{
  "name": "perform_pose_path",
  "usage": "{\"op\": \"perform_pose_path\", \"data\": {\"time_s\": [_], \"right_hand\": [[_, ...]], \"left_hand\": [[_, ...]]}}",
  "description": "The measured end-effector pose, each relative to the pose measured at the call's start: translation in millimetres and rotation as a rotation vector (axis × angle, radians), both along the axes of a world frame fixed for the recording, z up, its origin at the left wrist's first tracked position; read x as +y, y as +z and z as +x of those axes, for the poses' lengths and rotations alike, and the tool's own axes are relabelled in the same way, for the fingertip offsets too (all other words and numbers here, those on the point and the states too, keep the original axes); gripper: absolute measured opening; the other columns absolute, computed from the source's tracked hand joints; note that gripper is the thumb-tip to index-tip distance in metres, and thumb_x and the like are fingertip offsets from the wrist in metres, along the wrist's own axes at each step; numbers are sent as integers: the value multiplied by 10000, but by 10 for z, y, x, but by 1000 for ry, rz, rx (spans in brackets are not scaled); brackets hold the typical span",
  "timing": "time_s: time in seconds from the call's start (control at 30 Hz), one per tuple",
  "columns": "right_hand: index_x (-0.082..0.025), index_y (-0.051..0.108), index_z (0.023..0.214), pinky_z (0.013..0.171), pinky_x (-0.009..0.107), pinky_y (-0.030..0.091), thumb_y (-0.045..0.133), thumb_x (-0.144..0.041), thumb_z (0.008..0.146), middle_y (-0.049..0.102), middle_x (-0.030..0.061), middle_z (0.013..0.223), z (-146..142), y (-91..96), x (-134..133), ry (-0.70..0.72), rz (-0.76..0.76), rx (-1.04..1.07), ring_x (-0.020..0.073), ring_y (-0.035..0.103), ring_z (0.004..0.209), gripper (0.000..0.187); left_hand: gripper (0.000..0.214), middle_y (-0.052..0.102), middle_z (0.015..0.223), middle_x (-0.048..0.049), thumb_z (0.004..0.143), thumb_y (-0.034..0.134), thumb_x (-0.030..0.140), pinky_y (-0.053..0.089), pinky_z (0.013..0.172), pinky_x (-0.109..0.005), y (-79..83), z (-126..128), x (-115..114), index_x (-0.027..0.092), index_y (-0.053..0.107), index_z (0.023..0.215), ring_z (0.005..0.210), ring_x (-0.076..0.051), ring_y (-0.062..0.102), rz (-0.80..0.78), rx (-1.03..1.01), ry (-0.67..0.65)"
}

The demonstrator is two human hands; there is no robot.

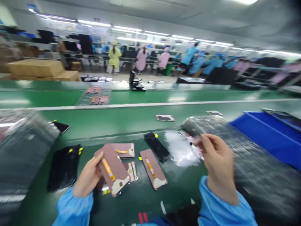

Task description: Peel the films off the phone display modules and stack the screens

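My left hand (88,178) is closed round a copper-brown phone screen panel (113,171) with an orange flex strip, held tilted above the green bench. Two more such panels (153,169) (124,150) lie flat just beyond it, and a smaller one peeks out underneath. My right hand (217,164) is pinched on a crumpled clear plastic film (182,150), blurred by motion. A black screen panel (157,146) with a yellow tab lies between the brown panels and the film. Both sleeves are light blue.
A stack of black panels (64,166) lies at the left, bubble-wrap bundles (22,150) (254,163) on both sides, and a blue tray (270,133) at the right. A green conveyor (141,97) carries a tray of panels (95,95). Workers in coloured coats stand far behind.
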State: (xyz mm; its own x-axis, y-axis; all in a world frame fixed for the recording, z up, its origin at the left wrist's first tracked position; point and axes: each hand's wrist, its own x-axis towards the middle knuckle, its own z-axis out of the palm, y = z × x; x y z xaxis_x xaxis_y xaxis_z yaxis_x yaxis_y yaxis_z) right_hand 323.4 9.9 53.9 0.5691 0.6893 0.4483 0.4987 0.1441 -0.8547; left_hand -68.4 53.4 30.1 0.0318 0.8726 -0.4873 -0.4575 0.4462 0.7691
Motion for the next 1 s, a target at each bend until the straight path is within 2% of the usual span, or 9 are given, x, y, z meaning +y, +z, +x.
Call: {"op": "perform_pose_path", "data": {"time_s": [0.13, 0.2, 0.4, 0.5, 0.57, 0.67, 0.73, 0.87, 1.0], "right_hand": [[-134, 628, 940, 639, 339, 534, 567, -480, 924, 664, 39, 741, 639, -222, 360, -126, -274, 37, 190, 651, 675, 352], [-129, 640, 978, 702, 350, 552, 607, -407, 935, 680, 46, 867, 788, -407, 451, -165, -345, 24, 180, 661, 757, 283], [-121, 595, 1176, 991, 503, 426, 612, -371, 935, 537, 167, 1313, 678, -694, 539, -125, -390, 35, 306, 517, 1203, 348], [-107, 602, 1142, 1000, 503, 394, 587, -518, 906, 516, 239, 1322, 377, -649, 604, 57, -353, 100, 349, 463, 1250, 475], [-147, 652, 1013, 929, 473, 459, 522, -688, 861, 630, 190, 1166, 72, -608, 642, 271, -350, 165, 323, 567, 1125, 576], [-162, 676, 793, 737, 415, 547, 119, -857, 834, 705, 136, 870, -414, -589, 645, 618, -378, 285, 259, 682, 813, 891], [-143, 696, 865, 677, 397, 556, -12, -841, 828, 704, 134, 826, -632, -620, 636, 842, -392, 476, 234, 687, 724, 995], [-164, 660, 1098, 607, 314, 530, 292, -882, 791, 696, 125, 997, -660, -719, 692, 1135, -225, 1180, 190, 641, 746, 863], [-181, 637, 1152, 514, 239, 466, 377, -880, 755, 681, 113, 1085, -479, -741, 764, 1105, -113, 1355, 146, 550, 703, 845]], "left_hand": [[192, 770, 892, -64, 908, 560, 115, 614, 637, -257, 91, 51, 56, 141, 673, 1061, 710, -171, 735, 21, 71, 20], [202, 767, 875, -65, 907, 541, 100, 622, 620, -275, 180, 96, 50, 144, 678, 1049, 683, -177, 730, 29, 80, 2], [203, 762, 883, -62, 871, 567, 93, 624, 575, -307, 464, 271, 99, 159, 701, 1008, 668, -194, 716, 78, 131, -12], [147, 756, 873, -50, 844, 626, 126, 602, 576, -275, 530, 487, 253, 159, 708, 962, 679, -181, 702, 116, 127, -107], [94, 747, 838, -51, 822, 686, 197, 585, 610, -263, 538, 715, 379, 145, 704, 897, 691, -174, 689, 154, 112, -261], [250, 719, 744, -44, 825, 696, 389, 545, 639, -254, 495, 1135, 561, 141, 692, 852, 647, -156, 654, 293, 141, -550], [371, 677, 638, -31, 830, 654, 509, 507, 573, -261, 436, 1407, 702, 140, 691, 855, 523, -138, 590, 375, 185, -711], [529, 720, 744, -80, 857, 535, 633, 518, 642, -296, 274, 1833, 1206, 138, 712, 917, 601, -171, 643, 461, 324, -818], [418, 713, 1087, -116, 888, 583, 509, 501, 906, -392, 54, 2168, 1997, 141, 690, 1052, 1038, -272, 658, 542, 656, -793]]}}
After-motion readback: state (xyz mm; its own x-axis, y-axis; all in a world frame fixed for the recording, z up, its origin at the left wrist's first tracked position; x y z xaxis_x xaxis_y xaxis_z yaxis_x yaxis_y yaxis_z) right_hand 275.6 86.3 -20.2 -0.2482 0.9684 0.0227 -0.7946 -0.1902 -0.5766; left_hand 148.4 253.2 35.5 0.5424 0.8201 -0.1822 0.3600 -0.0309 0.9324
